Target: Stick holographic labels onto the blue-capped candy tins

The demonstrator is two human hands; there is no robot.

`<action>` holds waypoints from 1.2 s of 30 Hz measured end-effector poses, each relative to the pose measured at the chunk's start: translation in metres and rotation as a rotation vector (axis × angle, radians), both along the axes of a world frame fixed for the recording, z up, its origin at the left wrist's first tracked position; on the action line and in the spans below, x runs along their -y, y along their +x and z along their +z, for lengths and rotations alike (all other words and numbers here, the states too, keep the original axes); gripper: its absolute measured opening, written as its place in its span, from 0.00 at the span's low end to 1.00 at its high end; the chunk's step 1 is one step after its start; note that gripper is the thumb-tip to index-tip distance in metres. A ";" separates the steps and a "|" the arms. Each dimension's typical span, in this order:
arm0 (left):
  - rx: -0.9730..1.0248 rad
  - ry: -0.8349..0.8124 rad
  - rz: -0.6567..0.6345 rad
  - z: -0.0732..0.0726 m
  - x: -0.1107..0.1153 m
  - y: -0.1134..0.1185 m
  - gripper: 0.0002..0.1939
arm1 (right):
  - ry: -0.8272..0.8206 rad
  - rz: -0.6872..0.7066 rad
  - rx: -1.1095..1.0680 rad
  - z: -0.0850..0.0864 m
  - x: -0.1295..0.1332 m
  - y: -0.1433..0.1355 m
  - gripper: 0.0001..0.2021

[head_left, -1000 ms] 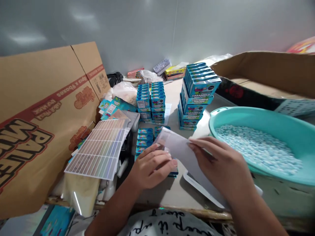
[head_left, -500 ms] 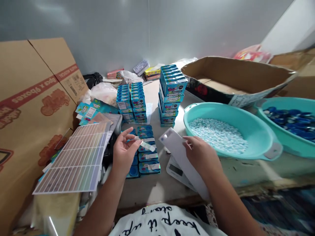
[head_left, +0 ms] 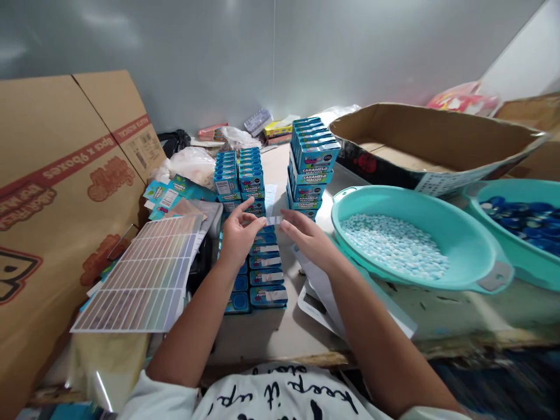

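Observation:
My left hand (head_left: 238, 239) pinches one end of a small shiny sticker strip (head_left: 273, 220) between thumb and finger. My right hand (head_left: 310, 242) has its thumb and finger at the strip's other end. Below them, small blue candy boxes (head_left: 268, 296) lie in two rows on the table. Boxes in the right row bear shiny strips like the one I hold. A long white sheet (head_left: 321, 281) lies under my right forearm, partly over a flat white device (head_left: 311, 306) with a dark display.
Stacked blue boxes (head_left: 312, 157) stand behind my hands, with another group (head_left: 251, 175) to the left. Turquoise tubs hold pale candies (head_left: 394, 245) and blue lids (head_left: 520, 219). A sheet of shiny stickers (head_left: 140, 274) lies by a large carton (head_left: 65, 175). An open cardboard tray (head_left: 433, 140) sits behind.
My right hand has let go of the white sheet, which now lies lower on the table. It has moved left and up to the sticker strip. My left hand has risen with the strip.

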State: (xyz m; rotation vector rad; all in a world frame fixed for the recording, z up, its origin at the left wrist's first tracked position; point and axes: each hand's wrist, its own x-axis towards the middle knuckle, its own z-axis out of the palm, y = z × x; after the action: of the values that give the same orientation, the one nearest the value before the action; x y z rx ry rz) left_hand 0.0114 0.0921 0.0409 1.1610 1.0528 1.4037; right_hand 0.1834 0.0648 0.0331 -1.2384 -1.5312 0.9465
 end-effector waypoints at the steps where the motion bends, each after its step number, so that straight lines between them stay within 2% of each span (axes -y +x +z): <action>1: -0.005 -0.014 -0.012 -0.001 -0.003 0.002 0.31 | -0.044 0.006 -0.070 -0.001 -0.006 -0.003 0.31; 5: -0.054 -0.054 -0.034 -0.012 -0.013 0.008 0.29 | -0.110 0.027 -0.240 -0.012 -0.020 -0.008 0.37; 11: -0.126 -0.069 0.023 -0.027 -0.021 0.008 0.24 | -0.193 -0.058 -0.434 -0.026 -0.030 -0.008 0.48; 13: -0.121 -0.083 0.028 -0.030 -0.023 0.008 0.24 | -0.214 -0.067 -0.453 -0.029 -0.031 -0.009 0.47; 15: -0.113 -0.096 0.033 -0.033 -0.025 0.007 0.23 | -0.197 -0.080 -0.444 -0.032 -0.031 -0.010 0.41; 18: -0.106 -0.113 0.017 -0.036 -0.026 0.007 0.23 | -0.105 -0.146 -0.376 -0.037 -0.030 -0.010 0.32; 23: -0.131 -0.152 -0.018 -0.039 -0.028 0.006 0.22 | -0.029 -0.258 -0.213 -0.046 -0.035 -0.008 0.24; 30: -0.423 -0.119 0.022 -0.033 -0.022 -0.004 0.16 | -0.052 -0.315 0.063 -0.048 -0.043 -0.006 0.17; 34: -0.775 -0.099 0.057 -0.027 -0.018 -0.007 0.09 | -0.074 -0.308 0.239 -0.049 -0.044 -0.009 0.13; 36: -0.879 -0.111 0.047 -0.026 -0.018 -0.006 0.07 | -0.073 -0.302 0.302 -0.050 -0.044 -0.011 0.13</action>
State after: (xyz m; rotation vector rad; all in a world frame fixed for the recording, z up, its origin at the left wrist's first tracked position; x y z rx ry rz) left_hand 0.0052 0.1097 0.0150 1.7270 1.7343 0.8264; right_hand 0.1726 0.1088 -0.0164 -1.6703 -1.4889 0.6426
